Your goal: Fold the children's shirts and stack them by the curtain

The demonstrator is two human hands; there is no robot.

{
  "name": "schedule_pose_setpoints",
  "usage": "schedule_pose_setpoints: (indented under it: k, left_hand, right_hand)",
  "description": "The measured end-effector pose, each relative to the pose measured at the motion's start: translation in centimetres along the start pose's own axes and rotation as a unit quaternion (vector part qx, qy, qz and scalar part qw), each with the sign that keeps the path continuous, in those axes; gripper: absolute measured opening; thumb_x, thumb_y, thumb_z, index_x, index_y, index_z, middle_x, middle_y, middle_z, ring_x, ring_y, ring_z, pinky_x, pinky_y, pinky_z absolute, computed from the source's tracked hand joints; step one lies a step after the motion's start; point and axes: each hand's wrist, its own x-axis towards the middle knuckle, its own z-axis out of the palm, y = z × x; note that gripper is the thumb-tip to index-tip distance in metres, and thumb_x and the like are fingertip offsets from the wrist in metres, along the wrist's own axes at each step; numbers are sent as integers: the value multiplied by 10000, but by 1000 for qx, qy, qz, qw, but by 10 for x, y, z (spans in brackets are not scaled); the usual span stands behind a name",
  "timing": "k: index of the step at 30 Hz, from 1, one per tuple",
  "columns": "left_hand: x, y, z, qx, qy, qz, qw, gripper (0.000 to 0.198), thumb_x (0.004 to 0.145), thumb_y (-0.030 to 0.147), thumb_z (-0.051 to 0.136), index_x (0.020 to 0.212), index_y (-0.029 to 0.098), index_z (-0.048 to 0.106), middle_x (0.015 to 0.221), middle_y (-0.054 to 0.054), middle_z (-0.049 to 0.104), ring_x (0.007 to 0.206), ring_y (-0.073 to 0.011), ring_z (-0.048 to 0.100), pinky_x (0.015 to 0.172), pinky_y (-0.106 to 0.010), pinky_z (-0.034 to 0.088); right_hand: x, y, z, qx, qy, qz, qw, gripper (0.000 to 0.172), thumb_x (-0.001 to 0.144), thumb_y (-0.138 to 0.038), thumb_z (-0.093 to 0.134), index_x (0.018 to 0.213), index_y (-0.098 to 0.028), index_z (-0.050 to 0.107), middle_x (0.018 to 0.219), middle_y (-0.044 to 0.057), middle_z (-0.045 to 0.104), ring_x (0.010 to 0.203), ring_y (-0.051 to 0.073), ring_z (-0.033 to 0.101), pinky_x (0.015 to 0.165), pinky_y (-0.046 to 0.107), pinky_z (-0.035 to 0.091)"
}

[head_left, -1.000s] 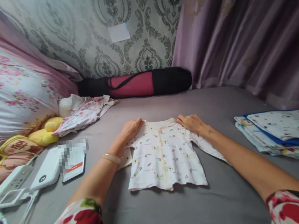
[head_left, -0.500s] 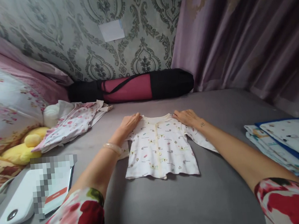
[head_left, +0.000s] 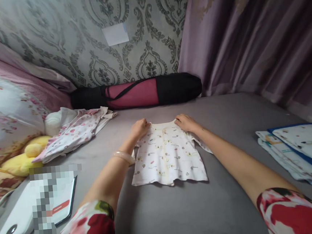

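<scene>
A small white baby shirt (head_left: 166, 156) with a printed pattern and a buttoned front lies spread on the grey sheet, its collar away from me. My left hand (head_left: 141, 128) pinches its left shoulder beside the neckline. At the opposite shoulder, my right hand (head_left: 186, 122) grips the cloth close to the collar. Both sleeves are partly hidden under my hands and forearms. The hem rests flat and slightly wavy toward me.
Folded baby clothes (head_left: 298, 148) are stacked at the right. On the left lie a patterned garment (head_left: 75, 133), a yellow plush toy (head_left: 25, 155) and a white device (head_left: 16, 220) beside a partly blurred phone (head_left: 62, 205). A long black-and-pink bag (head_left: 134, 93) lies along the wall.
My right hand has moved left toward the collar, and my left hand slightly right. The shirt's shoulders are drawn closer together, and its right sleeve has come inward.
</scene>
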Motion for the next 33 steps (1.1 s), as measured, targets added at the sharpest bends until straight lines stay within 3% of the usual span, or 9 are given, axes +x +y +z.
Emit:
schedule_pose_setpoints:
  k: [8, 13, 17, 22, 26, 29, 33]
  left_hand:
    - [-8, 1, 10, 40, 104, 39, 993, 317, 1000, 346, 295, 1056, 164, 547, 1084, -132, 633, 1035, -242, 572, 837, -314, 415]
    - [-1, -6, 18, 24, 64, 36, 997, 301, 1000, 357, 304, 1077, 174, 530, 1071, -123, 634, 1008, -233, 582, 822, -314, 420]
    - [1, -1, 14, 42, 35, 5, 998, 298, 987, 336, 327, 1115, 147, 519, 1105, -145, 621, 1037, -251, 577, 839, -328, 425]
    - [-20, 28, -2, 83, 53, -48, 994, 328, 934, 292, 416, 1191, 102, 488, 1219, -201, 542, 1151, -321, 513, 915, -402, 408]
    - [-51, 62, -11, 30, 33, -10, 999, 391, 918, 300, 461, 1266, 123, 443, 1291, -198, 510, 1207, -321, 486, 959, -428, 397]
    - [-73, 88, -13, -16, -1, 29, 999, 386, 924, 304, 459, 1271, 136, 451, 1309, -174, 514, 1235, -300, 477, 993, -411, 390]
    - [-93, 123, -11, -55, -38, 81, 994, 331, 915, 284, 478, 1217, 153, 498, 1289, -149, 539, 1231, -266, 490, 1004, -372, 397]
  right_hand:
    - [-1, -7, 17, -35, 83, 6, 996, 293, 991, -298, 366, 1152, -179, 579, 1182, 118, 587, 1083, 246, 545, 889, 318, 387]
    - [4, -3, 21, -17, 73, 3, 997, 283, 981, -300, 384, 1121, -175, 595, 1153, 123, 606, 1074, 254, 557, 903, 333, 393]
    - [10, -2, 16, 80, 54, 35, 995, 252, 943, -273, 474, 1126, -161, 606, 1197, 131, 611, 1118, 242, 549, 941, 316, 385]
    - [-2, 14, -5, 213, 11, 61, 975, 252, 949, -261, 485, 1134, -137, 604, 1184, 106, 650, 1039, 167, 600, 869, 228, 432]
    - [-43, 42, -26, 325, 8, 151, 933, 299, 982, -341, 429, 959, -138, 647, 995, 90, 707, 870, 157, 638, 747, 225, 474]
    - [-80, 60, -37, 392, -31, 226, 891, 323, 955, -417, 488, 878, -145, 642, 803, 82, 709, 720, 151, 641, 642, 221, 491]
    - [-121, 71, -43, 429, -69, 274, 858, 342, 929, -458, 528, 798, -155, 620, 658, 57, 671, 590, 129, 611, 561, 213, 493]
